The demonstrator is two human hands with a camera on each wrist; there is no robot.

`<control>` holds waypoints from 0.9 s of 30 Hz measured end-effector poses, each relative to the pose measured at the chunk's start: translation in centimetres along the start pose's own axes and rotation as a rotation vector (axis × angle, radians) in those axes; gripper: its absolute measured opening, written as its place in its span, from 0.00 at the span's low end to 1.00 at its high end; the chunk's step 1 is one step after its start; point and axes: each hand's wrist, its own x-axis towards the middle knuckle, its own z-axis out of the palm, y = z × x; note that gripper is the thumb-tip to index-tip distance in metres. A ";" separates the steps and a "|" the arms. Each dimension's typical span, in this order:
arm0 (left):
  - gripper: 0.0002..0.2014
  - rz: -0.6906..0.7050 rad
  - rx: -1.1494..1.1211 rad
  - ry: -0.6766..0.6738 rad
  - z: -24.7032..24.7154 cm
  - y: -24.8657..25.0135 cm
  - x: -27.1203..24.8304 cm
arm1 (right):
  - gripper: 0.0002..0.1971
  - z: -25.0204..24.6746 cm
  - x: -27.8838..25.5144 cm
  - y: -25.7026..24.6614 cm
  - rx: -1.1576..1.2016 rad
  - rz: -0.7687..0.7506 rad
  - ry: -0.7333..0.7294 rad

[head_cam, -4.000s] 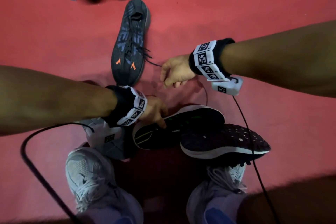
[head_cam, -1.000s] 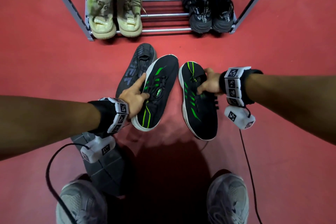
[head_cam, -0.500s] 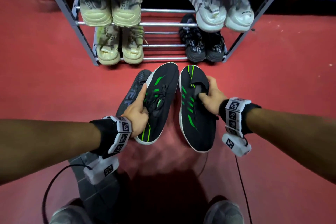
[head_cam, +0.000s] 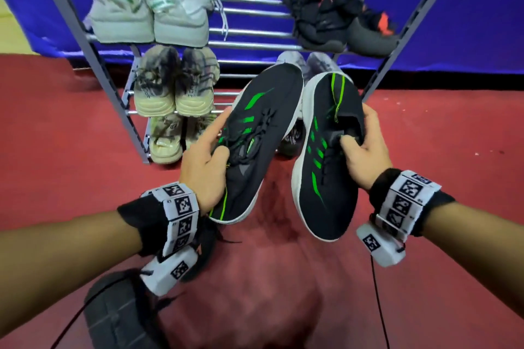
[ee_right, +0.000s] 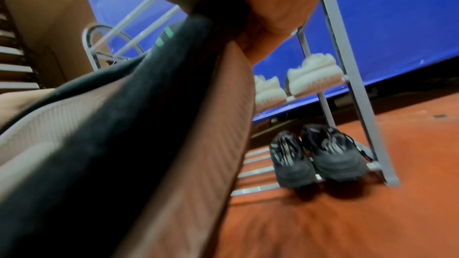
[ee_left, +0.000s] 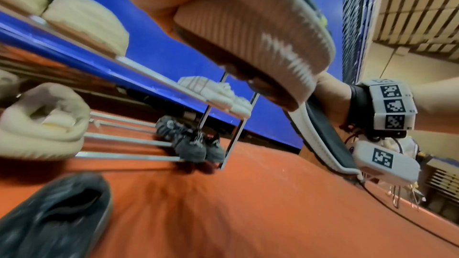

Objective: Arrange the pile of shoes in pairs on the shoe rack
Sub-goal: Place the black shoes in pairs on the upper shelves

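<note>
I hold a pair of black shoes with green stripes and white soles in the air before the metal shoe rack (head_cam: 99, 62). My left hand (head_cam: 205, 156) grips the left black-green shoe (head_cam: 255, 133) by its side and laces; its ribbed sole (ee_left: 250, 32) fills the top of the left wrist view. My right hand (head_cam: 364, 144) grips the right black-green shoe (head_cam: 326, 156) at its collar; its sole (ee_right: 149, 144) crosses the right wrist view. Both shoes point toes toward the rack, side by side.
The rack holds a whitish pair (head_cam: 150, 14) and a black-red pair (head_cam: 337, 22) on the upper tier, beige pairs (head_cam: 173, 85) below, a dark pair (ee_right: 318, 156) at the bottom right. A dark grey shoe (ee_left: 54, 215) lies on the red floor (head_cam: 425, 278).
Both hands have lifted the black-green pair off the floor and carried it up and forward toward the rack. The view has tilted up, showing the rack's upper tier.
</note>
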 end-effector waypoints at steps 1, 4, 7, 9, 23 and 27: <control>0.36 0.032 -0.032 0.018 0.1 0.9 0.6 | 0.34 -0.3 0.7 -1.0 0.030 -0.038 0.016; 0.35 0.101 -0.133 0.105 0.4 3.9 2.2 | 0.29 -0.8 2.6 -4.0 0.133 -0.133 0.085; 0.36 0.187 -0.272 0.111 0.5 7.2 4.0 | 0.29 -1.2 4.7 -7.3 0.214 -0.200 0.169; 0.35 0.238 -0.298 0.116 0.2 9.4 5.5 | 0.29 -1.3 6.3 -9.5 0.261 -0.227 0.200; 0.24 0.050 -0.231 0.453 -7.0 20.3 18.0 | 0.21 1.7 20.4 -23.9 0.275 -0.213 0.109; 0.23 -0.014 -0.091 0.487 -9.5 22.4 20.0 | 0.18 4.4 22.6 -26.1 0.178 -0.159 0.072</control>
